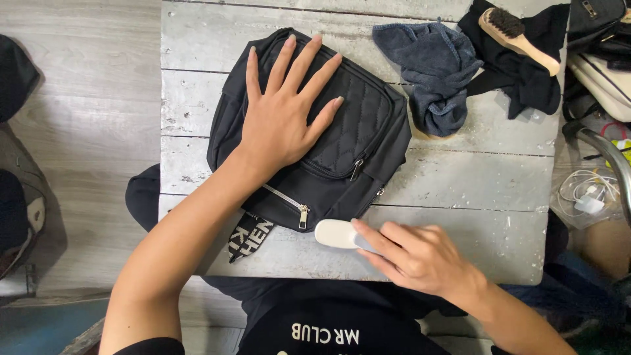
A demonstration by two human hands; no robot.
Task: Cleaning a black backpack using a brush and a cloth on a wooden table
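Observation:
A black quilted bag (368, 141) with silver zippers lies on a small white weathered wooden table (460, 190). My left hand (282, 112) rests flat on top of the bag, fingers spread. My right hand (411, 253) grips a small white oblong device (334, 233) at the table's near edge, its tip next to the bag's lower corner. A printed black strap (250, 238) hangs from under the bag.
A dark blue cloth (434, 72) lies bunched at the back of the table. A wooden brush (516, 36) rests on black fabric (526, 79) at the back right. White cables (588, 194) and bags sit on the right; grey floorboards on the left.

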